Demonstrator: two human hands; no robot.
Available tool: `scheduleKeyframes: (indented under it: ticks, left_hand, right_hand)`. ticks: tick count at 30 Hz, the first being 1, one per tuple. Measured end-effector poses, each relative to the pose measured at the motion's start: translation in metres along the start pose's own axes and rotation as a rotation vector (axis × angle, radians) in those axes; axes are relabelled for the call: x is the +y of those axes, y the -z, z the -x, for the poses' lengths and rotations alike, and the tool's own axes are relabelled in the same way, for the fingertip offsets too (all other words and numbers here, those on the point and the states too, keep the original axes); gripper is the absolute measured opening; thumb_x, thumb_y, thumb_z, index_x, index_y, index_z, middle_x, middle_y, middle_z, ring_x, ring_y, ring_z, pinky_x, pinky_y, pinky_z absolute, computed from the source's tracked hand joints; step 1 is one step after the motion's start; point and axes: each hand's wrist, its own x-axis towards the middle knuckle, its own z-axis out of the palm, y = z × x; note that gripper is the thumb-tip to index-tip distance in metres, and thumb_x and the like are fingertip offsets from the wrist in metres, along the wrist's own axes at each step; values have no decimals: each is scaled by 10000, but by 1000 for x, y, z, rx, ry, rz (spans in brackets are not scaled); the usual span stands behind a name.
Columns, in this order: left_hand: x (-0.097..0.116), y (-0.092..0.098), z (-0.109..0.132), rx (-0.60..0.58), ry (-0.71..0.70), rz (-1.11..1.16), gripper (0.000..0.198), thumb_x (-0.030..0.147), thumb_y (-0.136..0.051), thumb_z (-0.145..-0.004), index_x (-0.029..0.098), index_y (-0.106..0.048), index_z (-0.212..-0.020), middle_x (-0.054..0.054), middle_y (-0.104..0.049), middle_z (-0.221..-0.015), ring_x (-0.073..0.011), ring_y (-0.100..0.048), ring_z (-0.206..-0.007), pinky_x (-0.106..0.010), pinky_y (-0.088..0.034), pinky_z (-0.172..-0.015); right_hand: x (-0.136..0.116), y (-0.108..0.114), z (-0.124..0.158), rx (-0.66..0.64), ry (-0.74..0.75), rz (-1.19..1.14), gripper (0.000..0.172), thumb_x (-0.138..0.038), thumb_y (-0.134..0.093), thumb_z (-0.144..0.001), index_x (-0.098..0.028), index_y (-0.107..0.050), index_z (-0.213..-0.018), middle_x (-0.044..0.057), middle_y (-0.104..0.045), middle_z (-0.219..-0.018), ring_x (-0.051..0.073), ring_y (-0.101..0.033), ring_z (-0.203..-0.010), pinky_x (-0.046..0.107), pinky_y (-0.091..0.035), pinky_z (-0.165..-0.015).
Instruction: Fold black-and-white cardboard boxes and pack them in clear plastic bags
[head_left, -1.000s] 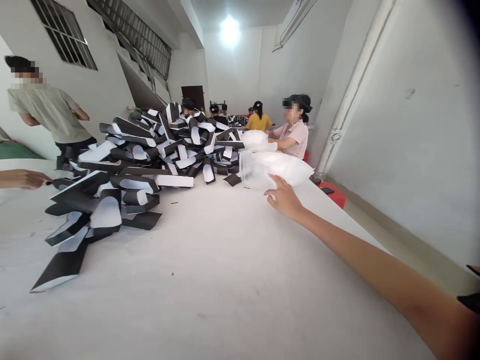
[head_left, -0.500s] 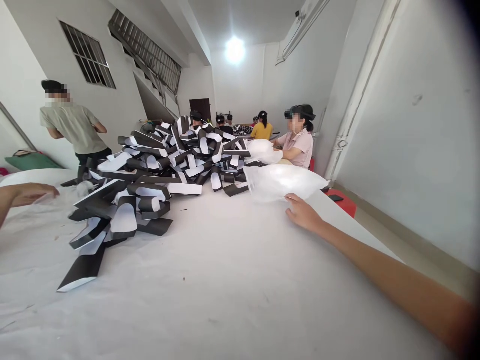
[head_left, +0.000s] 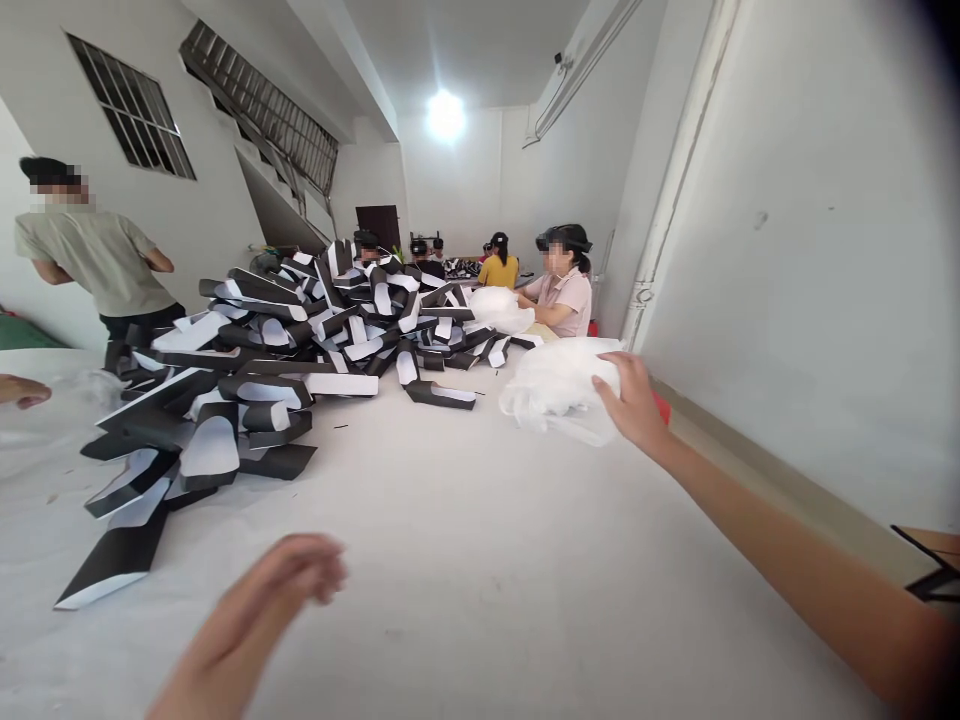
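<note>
On the right side of the table, my right hand (head_left: pixel 637 408) has its thumb and fingers closed on the edge of a crumpled translucent white plastic bag (head_left: pixel 559 385). My left hand (head_left: pixel 300 570) is over the near part of the white-covered table (head_left: pixel 487 560), bent at the wrist. Its fingers look curled but are smeared by motion, and nothing can be made out in them. Beyond it spreads a large heap of folded black-and-white card pieces (head_left: pixel 214 445). One loose card piece (head_left: pixel 442 395) lies between the heap and the bag.
Another person's hand (head_left: pixel 22 390) is at the left edge near clear plastic (head_left: pixel 82 390). Across the table a person in a pink shirt (head_left: pixel 566 300) handles another white bag (head_left: pixel 499 310). A person in a grey-green shirt (head_left: pixel 97 260) stands at left.
My left hand has come into view at the bottom. My right hand has closed on the bag, which is now more crumpled. The view has turned slightly right.
</note>
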Motion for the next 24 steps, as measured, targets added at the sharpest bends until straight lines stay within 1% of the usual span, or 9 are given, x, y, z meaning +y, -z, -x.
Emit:
scheduleKeyframes:
  ticks: [3,5,8,12,15,17,19,21,24]
  left_hand:
    - [35,-43,-33,-345,-146,18,374,508,-419,-921,377,-551,-1246,-15,-584,-1309,-256,-598,-1110,-354,-554,-801]
    - [57,-74,-62,-419,-346,-92,403,409,-427,-917,333,-529,-1300,-41,-513,-1396,-263,-552,-1177,-378,-526,-862]
    - [80,-124,-114,-385,-530,-212,460,253,-493,-843,221,-543,-1299,-93,-484,-1433,-278,-445,-1296,-425,-414,-1025]
    - [107,-192,-185,-237,-304,-180,641,241,-578,-788,108,-404,-1391,-204,-339,-1520,-337,-272,-1413,-439,-292,-1101]
    - [126,-234,-223,-126,-186,-161,639,311,-555,-842,42,-339,-1379,-296,-363,-1463,-372,-299,-1390,-455,-302,-1069]
    - [133,-250,-239,-66,-118,-135,537,318,-519,-877,46,-377,-1318,-306,-490,-1335,-371,-414,-1311,-461,-349,-1009]
    - [134,-257,-248,-42,-109,-98,362,284,-454,-916,100,-446,-1229,-238,-607,-1169,-323,-540,-1178,-423,-402,-933]
    - [129,-255,-249,-47,-167,-58,233,246,-389,-944,153,-509,-1121,-165,-641,-1073,-263,-602,-1045,-369,-428,-876]
    - [120,-244,-235,-94,-307,-17,191,234,-386,-945,171,-559,-996,-119,-632,-1037,-216,-610,-914,-328,-437,-845]
  right_hand:
    - [-14,-7,10,-111,135,80,493,-422,-422,-926,-216,-407,-1374,147,-468,-1342,317,-403,-1291,480,-295,-1081]
    - [-11,-14,20,-190,227,139,550,-428,-472,-899,-217,-391,-1400,145,-489,-1332,333,-416,-1274,511,-260,-1092]
    - [5,-26,34,-267,292,156,529,-351,-490,-879,-222,-423,-1388,131,-528,-1297,324,-465,-1226,518,-271,-1085]
    - [20,-36,42,-244,236,85,476,-201,-377,-910,-246,-444,-1379,115,-528,-1325,296,-477,-1232,499,-359,-1032]
    - [22,-37,42,-213,223,55,468,-196,-372,-918,-260,-451,-1375,105,-489,-1381,287,-436,-1288,500,-356,-1050]
    - [21,-37,41,-201,236,65,474,-185,-387,-911,-255,-453,-1375,106,-468,-1407,282,-422,-1304,497,-357,-1058]
    - [20,-37,41,-197,261,95,487,-174,-401,-907,-239,-443,-1387,112,-453,-1427,276,-421,-1309,489,-361,-1061]
    - [17,-35,41,-204,298,137,492,-175,-408,-910,-226,-432,-1399,119,-438,-1450,268,-416,-1320,487,-350,-1076]
    - [8,-30,41,-242,405,202,512,-198,-436,-911,-212,-409,-1422,123,-406,-1491,270,-373,-1367,515,-271,-1130]
